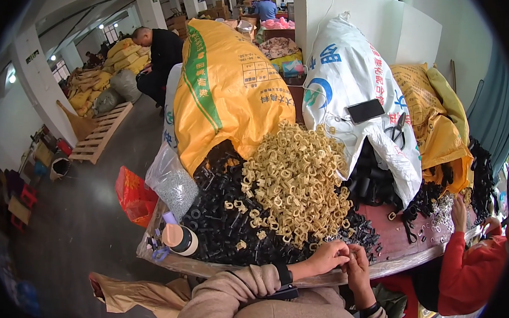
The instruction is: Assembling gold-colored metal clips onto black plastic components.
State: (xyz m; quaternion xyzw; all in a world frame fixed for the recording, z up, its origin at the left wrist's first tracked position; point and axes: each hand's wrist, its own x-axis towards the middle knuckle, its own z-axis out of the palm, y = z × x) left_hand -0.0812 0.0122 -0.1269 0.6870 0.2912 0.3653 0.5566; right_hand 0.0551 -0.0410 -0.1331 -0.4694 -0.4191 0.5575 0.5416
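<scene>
My left hand [328, 260] and my right hand [357, 271] meet at the table's front edge, fingertips pinched close together. Whatever is between the fingers is too small and too hidden to make out. Just beyond them lies a big heap of beige plastic ring-shaped clips [293, 185]. Small black plastic parts [226, 236] spread under and around that heap, nearest my left hand and forearm. Each of my wrists carries a dark band.
Behind the heap, a yellow sack [229, 93] and a white sack [347, 65] spill onto the table; a phone [365, 111] and scissors [397, 128] rest on the white one. A cup [179, 239] stands front left. At right, a co-worker's red sleeve [463, 271] reaches the table.
</scene>
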